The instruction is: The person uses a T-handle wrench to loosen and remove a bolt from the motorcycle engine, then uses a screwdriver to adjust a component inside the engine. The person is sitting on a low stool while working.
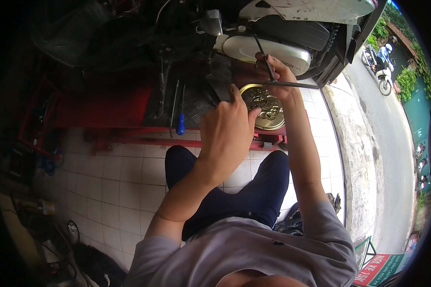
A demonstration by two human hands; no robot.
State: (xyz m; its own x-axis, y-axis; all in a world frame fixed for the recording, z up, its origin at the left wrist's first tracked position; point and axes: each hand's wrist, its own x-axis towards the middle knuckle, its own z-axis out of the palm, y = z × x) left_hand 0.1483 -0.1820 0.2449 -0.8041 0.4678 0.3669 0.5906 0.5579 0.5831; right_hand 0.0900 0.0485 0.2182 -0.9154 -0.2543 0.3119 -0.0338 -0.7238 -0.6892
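Observation:
My right hand (285,79) is closed around a T-handle wrench (262,52). The wrench's shaft points up to the motorbike's silver engine-side cover (244,47), and its crossbar sticks out rightward past my fingers. Whether the tip is seated on a bolt is too small to tell. My left hand (225,126) hovers lower and to the left, back of the hand up, index finger stretched out and thumb apart, with nothing seen in it. Beside its thumb lies a round gold lid (272,128) with several small metal parts in it, partly hidden by the hand.
The motorbike (277,31) stands over a red lift table (119,105) with a dark checkered mat. A blue-handled screwdriver (180,125) and a thin metal rod (173,107) lie on the mat. White tiles (134,174) cover the floor. At right, a rider (384,55) passes along the street.

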